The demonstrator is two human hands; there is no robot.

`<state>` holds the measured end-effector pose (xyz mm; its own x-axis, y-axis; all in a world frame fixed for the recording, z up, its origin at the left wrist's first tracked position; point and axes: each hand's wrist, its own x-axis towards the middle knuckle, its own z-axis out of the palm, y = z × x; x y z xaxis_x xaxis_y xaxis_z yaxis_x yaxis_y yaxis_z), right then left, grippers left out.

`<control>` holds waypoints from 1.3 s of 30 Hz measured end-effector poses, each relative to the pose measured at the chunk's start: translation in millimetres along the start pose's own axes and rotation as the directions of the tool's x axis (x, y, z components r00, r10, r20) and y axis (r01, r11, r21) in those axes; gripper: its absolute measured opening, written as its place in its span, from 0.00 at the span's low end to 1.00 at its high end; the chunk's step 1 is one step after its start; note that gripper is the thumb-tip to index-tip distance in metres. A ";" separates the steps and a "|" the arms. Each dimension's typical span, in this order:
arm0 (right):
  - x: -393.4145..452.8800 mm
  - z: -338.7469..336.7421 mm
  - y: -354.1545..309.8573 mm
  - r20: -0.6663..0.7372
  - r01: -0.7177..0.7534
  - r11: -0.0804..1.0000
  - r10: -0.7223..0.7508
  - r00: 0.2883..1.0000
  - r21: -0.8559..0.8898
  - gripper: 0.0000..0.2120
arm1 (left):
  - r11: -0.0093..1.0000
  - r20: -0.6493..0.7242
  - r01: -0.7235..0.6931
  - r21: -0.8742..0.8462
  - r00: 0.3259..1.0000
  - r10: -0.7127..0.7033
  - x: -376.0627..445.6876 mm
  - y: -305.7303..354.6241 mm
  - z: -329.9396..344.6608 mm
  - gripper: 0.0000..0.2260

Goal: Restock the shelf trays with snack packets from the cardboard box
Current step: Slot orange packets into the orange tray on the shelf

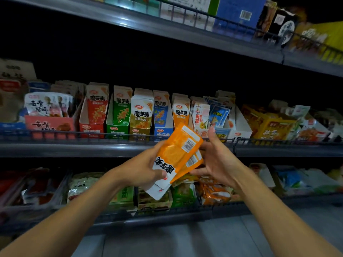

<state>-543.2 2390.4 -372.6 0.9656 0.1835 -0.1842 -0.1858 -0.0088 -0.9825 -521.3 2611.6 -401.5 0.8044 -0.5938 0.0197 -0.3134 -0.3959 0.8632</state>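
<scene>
I hold a small stack of orange-and-white snack packets point(176, 158) in front of the middle shelf, tilted with the barcode ends up and to the right. My left hand point(143, 169) grips the stack's lower white end, thumb on the front. My right hand point(219, 160) cups the stack's right edge from behind with relaxed, slightly bent fingers. Just behind the packets stands the orange shelf tray point(181, 112) of matching packets, in a row with red point(93, 115), green point(120, 115), olive point(141, 117) and blue point(161, 115) trays. The cardboard box is out of view.
A low wire rail point(111, 135) runs along the middle shelf's front edge. Yellow boxes point(269, 127) stand to the right, pink trays point(49, 123) to the left. The lower shelf point(148, 197) holds more packed trays. An upper shelf point(185, 28) overhangs. Grey floor lies below.
</scene>
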 end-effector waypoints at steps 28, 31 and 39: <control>8.2 3.8 44.7 0.428 0.373 -0.234 -0.661 0.616 -0.898 0.28 | 0.610 -0.383 -0.026 -0.792 0.799 -0.464 30.2 -5.0 20.5 0.08; 8.9 0.6 39.8 0.125 0.354 0.218 -0.669 0.732 -0.909 0.27 | 0.694 -0.443 -0.036 -0.719 0.793 -0.418 27.4 -4.8 15.0 0.11; 14.2 27.7 29.6 0.015 0.287 0.766 -0.341 0.940 -0.575 0.11 | 0.836 -0.503 -0.100 -0.539 0.835 -0.224 26.2 8.8 23.5 0.17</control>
<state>-540.0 2420.0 -403.7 0.9684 0.1900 0.1618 0.2390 -0.5196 -0.8203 -514.9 2576.1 -405.3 0.9956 -0.0548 0.0765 -0.0704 0.1056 0.9919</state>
